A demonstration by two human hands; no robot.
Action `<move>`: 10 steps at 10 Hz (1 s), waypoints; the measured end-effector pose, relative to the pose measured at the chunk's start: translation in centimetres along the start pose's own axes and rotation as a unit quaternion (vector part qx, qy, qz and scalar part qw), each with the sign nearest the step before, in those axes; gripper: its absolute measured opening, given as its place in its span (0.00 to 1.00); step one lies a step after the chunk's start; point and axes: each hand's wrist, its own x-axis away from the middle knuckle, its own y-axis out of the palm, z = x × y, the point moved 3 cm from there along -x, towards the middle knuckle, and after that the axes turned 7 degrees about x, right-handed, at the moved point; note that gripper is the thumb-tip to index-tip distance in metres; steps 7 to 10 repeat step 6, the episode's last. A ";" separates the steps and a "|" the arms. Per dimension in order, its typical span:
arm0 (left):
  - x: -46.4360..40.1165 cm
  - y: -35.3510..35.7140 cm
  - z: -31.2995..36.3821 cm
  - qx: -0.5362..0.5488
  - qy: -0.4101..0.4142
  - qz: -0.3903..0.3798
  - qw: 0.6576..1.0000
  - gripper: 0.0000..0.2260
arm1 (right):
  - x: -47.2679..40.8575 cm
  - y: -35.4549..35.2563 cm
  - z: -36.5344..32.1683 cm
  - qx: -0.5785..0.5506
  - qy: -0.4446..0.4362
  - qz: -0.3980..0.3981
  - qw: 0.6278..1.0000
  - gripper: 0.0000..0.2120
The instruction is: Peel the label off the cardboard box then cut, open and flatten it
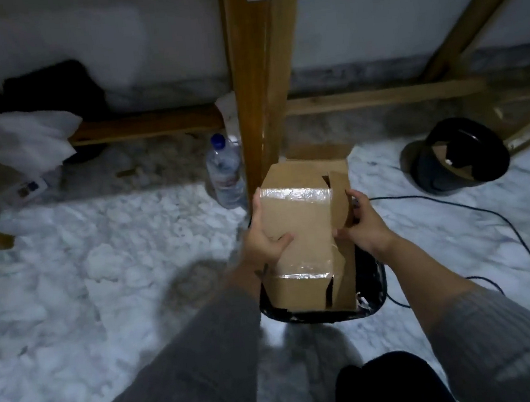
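Note:
A brown cardboard box (302, 229) is held in the air at the middle of the view, over a black bin (373, 291) on the floor. Clear shiny tape crosses its top edge and its lower part, and a side flap on the right stands loose. I see no label on the faces that show. My left hand (263, 243) grips the box's left side, thumb across the front face. My right hand (363, 226) holds the right side at the loose flap; something small and dark shows between its fingers, too blurred to name.
A plastic water bottle (225, 172) stands left of a wooden post (257, 80). A second black bucket (458, 156) holding cardboard scraps sits at the right, with a black cable (501, 218) trailing over the marble floor. White cloth (31, 140) hangs on the wooden frame at left.

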 end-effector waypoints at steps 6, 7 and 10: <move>-0.8 0.4 4.3 -0.306 -0.065 -0.020 0.950 0.28 | -0.8 -0.5 -1.8 0.224 -0.033 -0.043 0.973 0.29; -0.8 0.4 4.3 -0.306 -0.065 -0.020 0.950 0.28 | -0.8 -0.5 -1.8 0.224 -0.033 -0.043 0.973 0.29; -0.8 0.4 4.3 -0.306 -0.065 -0.020 0.950 0.28 | -0.8 -0.5 -1.8 0.224 -0.033 -0.043 0.973 0.29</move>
